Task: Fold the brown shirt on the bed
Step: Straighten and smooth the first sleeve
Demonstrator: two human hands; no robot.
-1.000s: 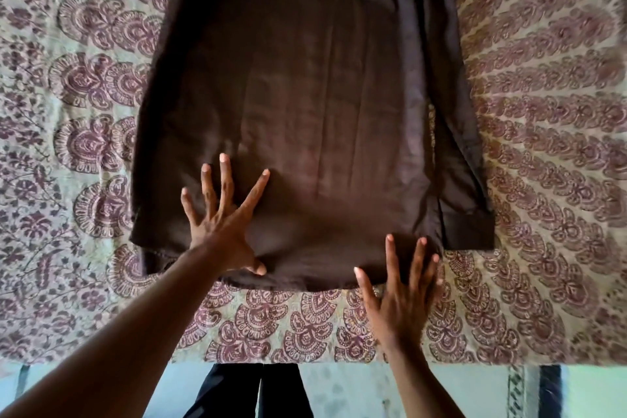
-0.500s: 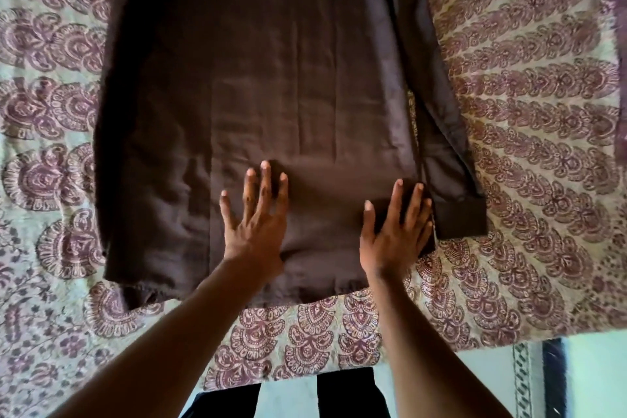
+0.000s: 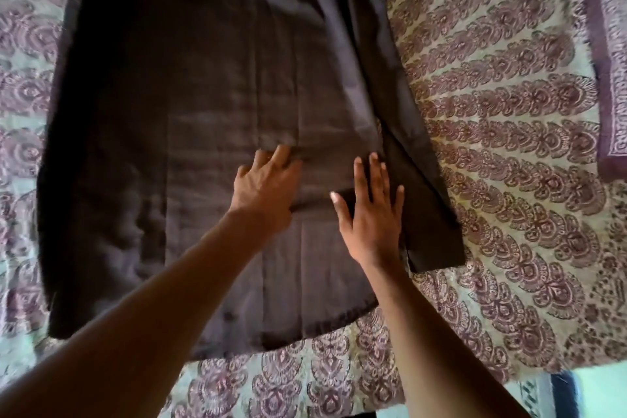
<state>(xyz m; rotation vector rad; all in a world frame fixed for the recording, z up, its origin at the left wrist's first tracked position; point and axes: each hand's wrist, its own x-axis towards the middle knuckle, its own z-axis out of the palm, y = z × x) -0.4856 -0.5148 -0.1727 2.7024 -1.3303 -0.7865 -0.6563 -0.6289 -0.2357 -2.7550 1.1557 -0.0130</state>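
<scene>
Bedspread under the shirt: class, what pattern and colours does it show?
The bedspread is pale cream with rows of maroon paisley-like floral motifs, seen in the head view.

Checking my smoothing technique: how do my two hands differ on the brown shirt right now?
The left hand lies nearer the middle of the brown cloth shirt, its fingers bunched and blurred. The right hand lies by the shirt's right edge, beside the sleeve, fingers straight and spread. Both rest palm down on the fabric, with no grip.

I see open patterned bedspread (image 3: 509,146) right of the brown shirt (image 3: 203,112), narrower strip along its near hem, both hands flat on the shirt's lower right.
</scene>
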